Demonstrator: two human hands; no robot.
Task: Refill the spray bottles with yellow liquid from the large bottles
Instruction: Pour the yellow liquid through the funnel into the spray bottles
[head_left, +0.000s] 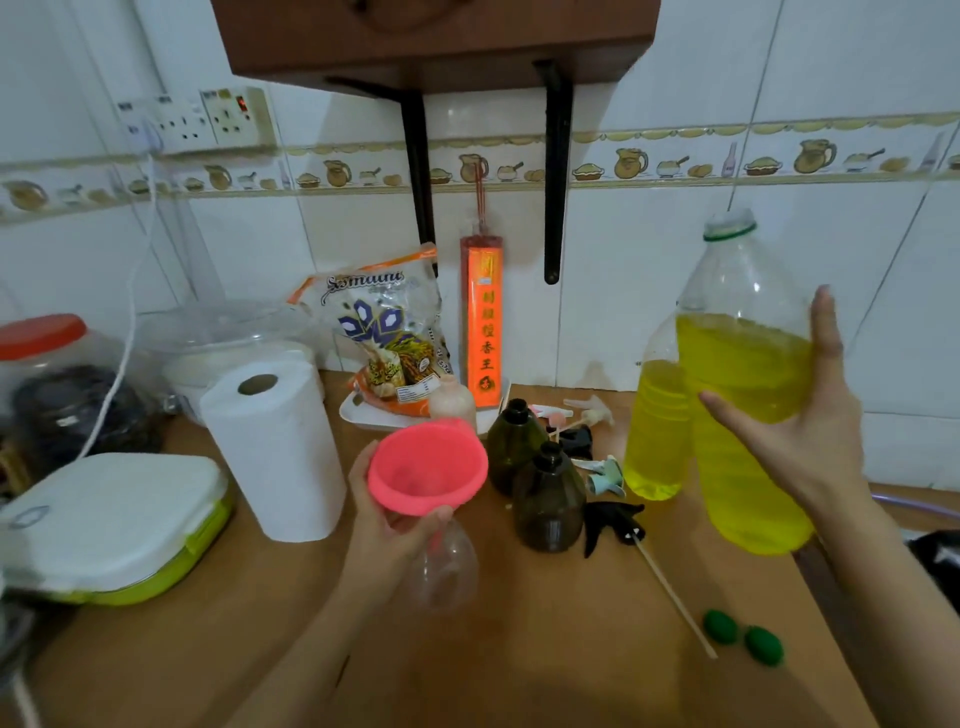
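Only readable writing here: the rice bag (387, 332) at the back has a script brand that looks like "Samaini" (blurry, so not sure), and the tall red-orange incense box (481, 312) against the tiles has a column of gold Chinese characters. The bottles carry no labels I can make out. Right hand (795, 415) has a wide grip on the big uncapped bottle (748, 395), fingers spread almost straight around its side, holding it up off the worktop (545, 623) and slightly tilted; it's a bit over half full of yellow liquid. A second large bottle (655, 421) of the same stuff stands just behind it. Left hand (387, 519) is curled around the pink funnel (428, 465), thumb on the near rim, with the funnel's spout sitting in the neck of a clear spray bottle (441, 569) standing on the worktop. Two dark green spray bottles (548, 493) stand open just to the right, with a black trigger head (613, 525) and its dip tube lying beside them. Two green caps (743, 636) lie near the front edge, and a paper towel roll (275, 452) stands to the left.
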